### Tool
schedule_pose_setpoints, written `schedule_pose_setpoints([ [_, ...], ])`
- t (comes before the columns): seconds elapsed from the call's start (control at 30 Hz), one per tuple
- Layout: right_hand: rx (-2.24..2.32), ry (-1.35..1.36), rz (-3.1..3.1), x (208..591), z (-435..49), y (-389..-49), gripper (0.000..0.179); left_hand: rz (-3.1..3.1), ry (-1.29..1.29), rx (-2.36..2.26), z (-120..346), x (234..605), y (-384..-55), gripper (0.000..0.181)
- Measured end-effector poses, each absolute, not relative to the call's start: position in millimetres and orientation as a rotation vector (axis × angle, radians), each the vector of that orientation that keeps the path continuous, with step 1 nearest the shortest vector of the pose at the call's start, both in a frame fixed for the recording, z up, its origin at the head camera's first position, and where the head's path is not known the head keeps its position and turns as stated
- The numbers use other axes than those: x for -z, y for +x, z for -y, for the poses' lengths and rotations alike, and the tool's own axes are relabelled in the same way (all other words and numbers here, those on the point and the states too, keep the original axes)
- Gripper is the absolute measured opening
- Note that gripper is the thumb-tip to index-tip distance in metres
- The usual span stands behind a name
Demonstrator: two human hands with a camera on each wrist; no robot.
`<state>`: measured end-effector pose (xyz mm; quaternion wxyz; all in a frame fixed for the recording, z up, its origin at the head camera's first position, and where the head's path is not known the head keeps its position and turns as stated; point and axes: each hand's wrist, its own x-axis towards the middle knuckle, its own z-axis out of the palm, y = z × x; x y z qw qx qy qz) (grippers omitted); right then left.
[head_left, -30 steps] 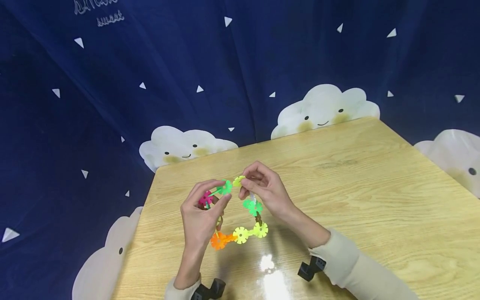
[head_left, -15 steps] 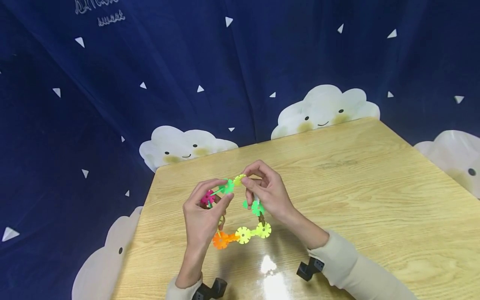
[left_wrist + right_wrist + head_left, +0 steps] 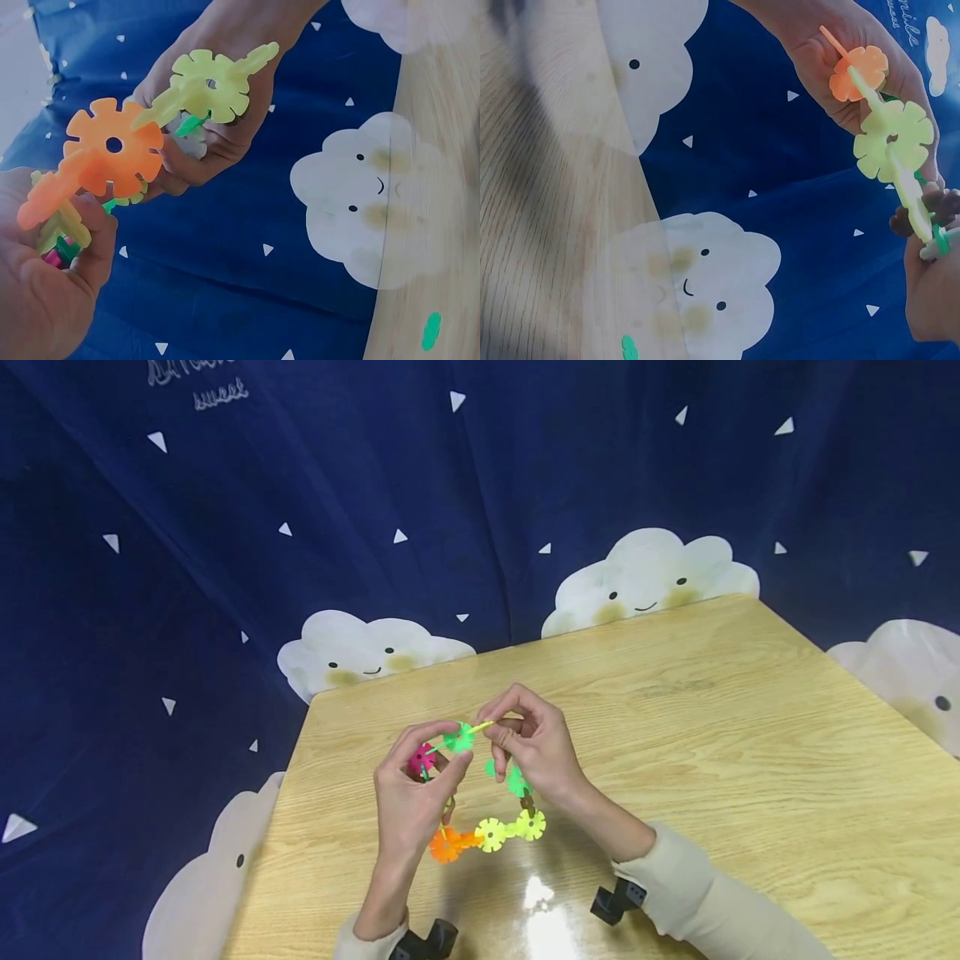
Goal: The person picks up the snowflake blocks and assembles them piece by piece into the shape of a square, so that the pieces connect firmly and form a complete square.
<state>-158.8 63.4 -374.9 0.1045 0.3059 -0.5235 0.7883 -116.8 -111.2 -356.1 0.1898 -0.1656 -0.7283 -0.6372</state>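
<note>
My left hand (image 3: 407,797) pinches a green notched plastic disc (image 3: 458,738) between thumb and forefinger. A yellow disc (image 3: 482,727), seen edge-on, is pinched in my right hand (image 3: 546,752) and meets the green one. Both belong to a chain of interlocked snowflake discs that hangs as a loop. Around it come a pink disc (image 3: 422,757), an orange disc (image 3: 114,144), yellow discs (image 3: 491,835), a brown disc (image 3: 527,802) and another green disc (image 3: 517,782). Fingers hide part of the chain. Whether the yellow disc is slotted into the green one, I cannot tell.
Beneath the hands is a wooden table (image 3: 675,735). A small green piece (image 3: 431,331) appears over the tabletop in the left wrist view. Behind the table hangs a dark blue curtain (image 3: 510,485) with white clouds and triangles.
The yellow disc has turned from showing its face to edge-on, and now meets the green disc. Both hands and the chain have shifted slightly right, the left hand most.
</note>
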Motion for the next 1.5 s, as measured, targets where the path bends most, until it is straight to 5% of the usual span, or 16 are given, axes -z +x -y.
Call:
schedule_pose_setpoints([
  [1.03,-2.434,1.068,1.507,372.0,-67.5,-165.8,0.019,2.034,-0.561,1.963,111.1,354.7,-111.5,0.031],
  [1.37,-2.386,1.035,1.679,367.6,-66.9,-170.0,0.012,2.169,-0.577,1.390,119.0,353.4,-116.5,0.038],
  [1.5,-2.378,1.072,1.760,367.2,-64.8,-171.3,0.011,2.188,-0.550,1.300,117.2,351.8,-115.0,0.027],
])
